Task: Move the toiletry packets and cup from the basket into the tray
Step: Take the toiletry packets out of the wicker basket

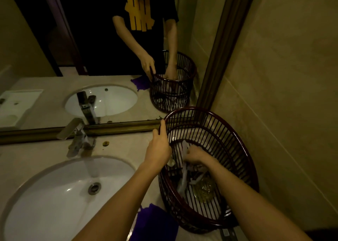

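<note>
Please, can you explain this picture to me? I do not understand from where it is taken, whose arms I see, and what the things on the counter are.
There is no machine here. A camera worn on a person's head looks down at their own two bare arms. The mirror behind the counter reflects the same person.

On the beige stone counter are a white oval sink with a metal tap, a dark red round slatted basket and a purple object at the bottom edge.

The left hand grips the basket's rim. The right hand reaches inside and appears closed around white plastic packets. A clear glass cup lies at the bottom.
</note>
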Tool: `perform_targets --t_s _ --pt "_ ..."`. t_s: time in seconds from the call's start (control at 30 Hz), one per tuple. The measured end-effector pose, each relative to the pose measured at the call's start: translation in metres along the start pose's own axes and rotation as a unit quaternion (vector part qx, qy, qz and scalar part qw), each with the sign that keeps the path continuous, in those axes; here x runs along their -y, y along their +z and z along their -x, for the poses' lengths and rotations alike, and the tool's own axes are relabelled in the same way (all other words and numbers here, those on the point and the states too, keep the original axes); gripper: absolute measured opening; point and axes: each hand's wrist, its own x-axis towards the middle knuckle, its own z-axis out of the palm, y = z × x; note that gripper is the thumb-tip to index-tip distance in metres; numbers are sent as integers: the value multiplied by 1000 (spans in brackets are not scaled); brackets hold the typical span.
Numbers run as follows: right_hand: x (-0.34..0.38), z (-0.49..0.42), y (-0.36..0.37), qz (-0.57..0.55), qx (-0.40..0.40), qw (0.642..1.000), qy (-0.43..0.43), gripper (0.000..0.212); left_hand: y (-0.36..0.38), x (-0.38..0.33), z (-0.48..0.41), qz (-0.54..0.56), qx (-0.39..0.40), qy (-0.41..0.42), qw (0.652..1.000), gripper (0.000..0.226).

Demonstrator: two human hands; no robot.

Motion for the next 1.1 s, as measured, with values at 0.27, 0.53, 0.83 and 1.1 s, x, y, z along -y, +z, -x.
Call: perform_targets --t_s 0.27,0.53,0.83,1.1 --pt "-1 67 -85 -225 -87 961 -135 22 -16 -14 3 81 -54 140 985 76" --pt "28 103 -105 -275 -122 934 -194 18 -17 -50 4 186 108 96 972 90" --pt "-5 70 -105 -141 -207 962 -112 35 -21 -33 6 587 148 -115 788 82" --pt "-51 14 -27 2 -3 993 115 49 -22 -23 8 702 170 -151 675 102"
